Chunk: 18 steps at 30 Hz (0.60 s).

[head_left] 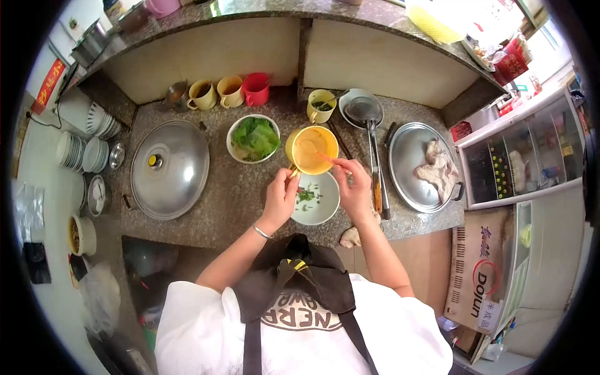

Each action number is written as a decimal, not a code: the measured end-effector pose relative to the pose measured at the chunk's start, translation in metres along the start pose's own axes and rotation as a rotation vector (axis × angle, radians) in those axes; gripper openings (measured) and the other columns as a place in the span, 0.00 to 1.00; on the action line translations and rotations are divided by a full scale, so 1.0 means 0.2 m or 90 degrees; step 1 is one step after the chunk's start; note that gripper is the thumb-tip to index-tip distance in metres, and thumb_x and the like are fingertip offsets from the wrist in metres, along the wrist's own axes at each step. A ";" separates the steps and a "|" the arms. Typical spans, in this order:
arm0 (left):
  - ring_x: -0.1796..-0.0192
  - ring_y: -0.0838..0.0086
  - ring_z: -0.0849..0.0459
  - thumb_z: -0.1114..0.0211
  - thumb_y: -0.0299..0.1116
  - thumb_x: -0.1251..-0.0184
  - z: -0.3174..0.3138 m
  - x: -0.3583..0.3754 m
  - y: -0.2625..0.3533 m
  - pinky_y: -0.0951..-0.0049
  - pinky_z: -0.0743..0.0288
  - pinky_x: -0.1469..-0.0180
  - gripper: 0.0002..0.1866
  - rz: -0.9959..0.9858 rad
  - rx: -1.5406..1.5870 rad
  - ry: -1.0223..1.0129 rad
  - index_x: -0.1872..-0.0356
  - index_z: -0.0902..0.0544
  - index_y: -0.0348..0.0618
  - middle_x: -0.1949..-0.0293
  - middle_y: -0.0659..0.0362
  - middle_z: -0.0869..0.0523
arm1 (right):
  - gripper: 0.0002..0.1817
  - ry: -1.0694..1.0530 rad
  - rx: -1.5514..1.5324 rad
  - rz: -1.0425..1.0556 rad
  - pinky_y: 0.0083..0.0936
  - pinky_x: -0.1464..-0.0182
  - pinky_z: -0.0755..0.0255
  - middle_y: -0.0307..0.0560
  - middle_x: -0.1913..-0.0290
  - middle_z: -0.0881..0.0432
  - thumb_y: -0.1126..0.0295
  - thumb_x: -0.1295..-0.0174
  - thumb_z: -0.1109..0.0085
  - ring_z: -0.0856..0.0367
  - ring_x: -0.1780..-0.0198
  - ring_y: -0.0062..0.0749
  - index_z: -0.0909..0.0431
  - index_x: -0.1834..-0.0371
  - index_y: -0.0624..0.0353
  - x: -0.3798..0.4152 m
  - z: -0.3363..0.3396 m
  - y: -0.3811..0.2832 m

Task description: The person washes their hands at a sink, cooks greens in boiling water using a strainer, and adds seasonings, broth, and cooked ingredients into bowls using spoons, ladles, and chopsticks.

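Note:
My left hand (280,195) grips the handle of a yellow mug (292,149), holding it tilted over the counter. Inside the mug is a tan, creamy-looking substance. In my right hand (353,187) is an orange-red spoon (324,156), its tip dipping into the mug. Partly hidden below the mug stands a white bowl (322,212) with chopped green herbs (305,194) at its bottom. Just left of the mug, another white bowl (232,150) holds green lettuce leaves (255,139).
Large lidded pots flank the work area, with one lid (172,181) at left and another lid (409,165) bearing a crumpled cloth (436,170). Long-handled strainers (364,110) lie right of centre. Several mugs (230,91) line the back ledge. A glass-door cooler (525,156) stands right.

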<state>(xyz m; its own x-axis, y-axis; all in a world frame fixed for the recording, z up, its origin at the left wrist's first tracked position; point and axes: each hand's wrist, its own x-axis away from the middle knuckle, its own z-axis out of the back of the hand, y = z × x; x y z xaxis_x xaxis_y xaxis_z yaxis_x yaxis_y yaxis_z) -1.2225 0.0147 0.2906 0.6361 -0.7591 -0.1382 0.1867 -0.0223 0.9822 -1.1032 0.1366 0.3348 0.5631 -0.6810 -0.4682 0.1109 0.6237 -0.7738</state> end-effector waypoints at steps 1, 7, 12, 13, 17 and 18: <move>0.75 0.77 0.22 0.48 0.31 0.34 0.02 0.01 0.00 0.77 0.30 0.72 0.08 -0.006 -0.014 -0.004 0.67 0.32 0.36 0.78 0.58 0.24 | 0.09 -0.013 0.020 0.010 0.25 0.68 0.30 0.48 0.70 0.24 0.79 0.45 0.47 0.23 0.70 0.37 0.23 0.61 0.59 0.01 0.01 0.00; 0.74 0.77 0.24 0.48 0.30 0.35 0.12 0.06 0.02 0.78 0.32 0.70 0.07 -0.026 -0.085 -0.014 0.66 0.32 0.36 0.77 0.59 0.23 | 0.11 -0.194 0.119 0.134 0.30 0.65 0.33 0.45 0.68 0.26 0.78 0.49 0.45 0.28 0.66 0.41 0.23 0.62 0.56 0.07 0.07 -0.06; 0.78 0.73 0.29 0.45 0.28 0.37 0.14 0.09 0.02 0.75 0.35 0.74 0.06 -0.063 -0.109 -0.006 0.68 0.32 0.37 0.79 0.56 0.28 | 0.10 -0.153 0.134 0.122 0.31 0.65 0.33 0.46 0.69 0.26 0.77 0.48 0.45 0.28 0.68 0.42 0.23 0.63 0.56 0.10 0.07 -0.05; 0.78 0.73 0.29 0.45 0.28 0.37 0.14 0.09 0.03 0.75 0.35 0.74 0.06 -0.067 -0.117 -0.009 0.68 0.31 0.36 0.79 0.56 0.28 | 0.09 -0.170 0.081 0.068 0.28 0.65 0.33 0.45 0.70 0.26 0.77 0.47 0.46 0.28 0.68 0.38 0.23 0.62 0.56 0.12 0.07 -0.05; 0.77 0.73 0.29 0.45 0.28 0.38 0.14 0.11 0.02 0.75 0.34 0.73 0.06 -0.073 -0.120 -0.012 0.68 0.31 0.36 0.79 0.56 0.28 | 0.07 -0.095 -0.230 -0.152 0.20 0.65 0.34 0.40 0.72 0.25 0.73 0.40 0.50 0.28 0.68 0.25 0.24 0.62 0.61 0.21 0.03 0.01; 0.77 0.73 0.29 0.45 0.28 0.38 0.13 0.11 0.02 0.75 0.34 0.73 0.06 -0.072 -0.120 -0.012 0.68 0.31 0.36 0.79 0.56 0.28 | 0.07 -0.095 -0.230 -0.154 0.20 0.65 0.34 0.40 0.72 0.25 0.73 0.40 0.50 0.28 0.68 0.25 0.24 0.62 0.61 0.22 0.03 0.02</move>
<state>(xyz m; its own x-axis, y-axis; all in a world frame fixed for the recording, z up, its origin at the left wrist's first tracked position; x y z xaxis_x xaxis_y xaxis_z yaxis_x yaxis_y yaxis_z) -1.2279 -0.0198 0.2945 0.5893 -0.7709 -0.2418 0.3937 0.0127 0.9191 -1.0728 0.1111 0.3123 0.6709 -0.7111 -0.2105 -0.0249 0.2621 -0.9647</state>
